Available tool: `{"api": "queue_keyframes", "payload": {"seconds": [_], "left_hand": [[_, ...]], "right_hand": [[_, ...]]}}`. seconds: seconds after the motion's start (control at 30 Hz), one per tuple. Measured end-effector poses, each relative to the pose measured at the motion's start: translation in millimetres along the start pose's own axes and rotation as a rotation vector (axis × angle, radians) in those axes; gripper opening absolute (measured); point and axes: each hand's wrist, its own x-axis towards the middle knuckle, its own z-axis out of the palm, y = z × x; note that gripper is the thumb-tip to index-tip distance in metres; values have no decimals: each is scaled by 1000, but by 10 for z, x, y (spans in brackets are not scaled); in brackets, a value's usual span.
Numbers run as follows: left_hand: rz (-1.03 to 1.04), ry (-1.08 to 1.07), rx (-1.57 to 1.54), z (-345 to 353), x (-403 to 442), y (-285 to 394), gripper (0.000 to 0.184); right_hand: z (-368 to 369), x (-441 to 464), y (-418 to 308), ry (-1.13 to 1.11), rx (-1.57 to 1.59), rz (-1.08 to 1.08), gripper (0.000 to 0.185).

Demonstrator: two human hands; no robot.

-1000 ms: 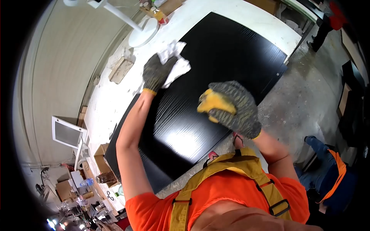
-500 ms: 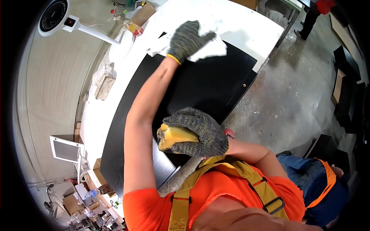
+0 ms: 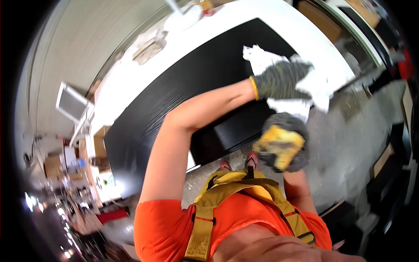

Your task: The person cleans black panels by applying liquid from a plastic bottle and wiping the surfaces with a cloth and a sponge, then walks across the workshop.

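Observation:
My left hand (image 3: 281, 81), in a dark knitted glove with a yellow cuff, is closed on a crumpled white cloth (image 3: 321, 89). The cloth spreads out on both sides of the glove, over the right end of a black panel (image 3: 187, 83) with a grain-like surface. Below it, nearer my body, my right hand (image 3: 297, 153) wears a similar glove and is blurred by motion. Its fingers wrap round a yellow block with dark smears, which looks like a sponge (image 3: 277, 142). This hand is in front of the panel's near edge, over the floor.
The panel lies on a white table (image 3: 227, 17). Near the far edge are a white stand base (image 3: 183, 18) and a greyish block (image 3: 148, 51). At left is a white framed screen (image 3: 74, 102). Another person (image 3: 89, 220) is at lower left.
My left hand has swept right with the cloth, to the panel's right end. My right hand has moved right with the sponge, away from my left forearm. The view has turned.

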Motion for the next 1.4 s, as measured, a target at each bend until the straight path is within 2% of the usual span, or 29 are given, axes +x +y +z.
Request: {"api": "queue_keyframes", "payload": {"seconds": [0.07,0.13,0.17,0.2,0.27,0.3,0.37,0.4,0.53,0.6,0.7,0.77,0.83,0.93,1.03,1.07,1.1,1.13,1.2,1.27,1.3,1.4], "left_hand": [[-309,146,199,-110,-43,-557,83],[-555,-38,257,-576,-131,-924,84],[-585,66,313,-635,-283,-1076,81],[-615,170,370,-677,-446,-1180,79],[-714,118,313,-926,-734,-1176,74],[-742,140,323,-860,-720,-1150,74],[-813,165,321,-885,-944,-1072,75],[-850,176,311,-1084,-1229,-1033,75],[-1114,166,363,-1679,-2221,-555,73],[-1270,210,382,-1926,-2908,-459,73],[-1592,230,414,-2367,-4121,-289,84],[-1711,312,456,-2611,-5000,-136,80],[-1748,410,567,-2777,-5593,150,73],[-1709,548,645,-2890,-6209,441,63],[-1637,666,582,-2835,-6398,698,53],[-1741,737,425,-2835,-6190,834,67],[-1657,761,351,-2800,-6346,833,64],[-1627,660,433,-2817,-6318,852,60],[-1654,863,283,-2860,-6162,816,53],[-1563,892,194,-2894,-6321,684,47],[-1620,830,222,-2936,-6279,674,46],[-1525,751,269,-2993,-6511,475,49]], "right_hand": [[-9,145,-35,3,166,-27,58],[48,289,-61,44,325,31,50],[112,331,-87,103,368,81,45],[165,297,-159,338,312,244,64],[323,617,-205,241,181,314,61],[-2,786,-174,18,114,262,52],[-184,990,-136,105,-352,232,42],[-60,1099,-65,332,-129,367,41],[-364,1456,427,447,-292,395,44],[-419,1530,587,466,-376,410,45],[-416,1615,647,445,-404,397,46],[-468,1664,739,439,-468,362,47],[-579,1713,801,442,-536,360,47],[-876,1778,903,360,-806,301,60],[-1027,1778,956,360,-1022,255,70],[-1006,1775,938,352,-1080,253,69],[-971,1773,917,341,-1158,235,68],[-884,1757,864,324,-1235,221,67],[-676,1740,741,410,-1240,382,65],[-674,1590,681,447,-1132,338,60],[-534,1459,575,470,-1064,344,59],[-447,1067,299,521,-1036,348,52]]}}
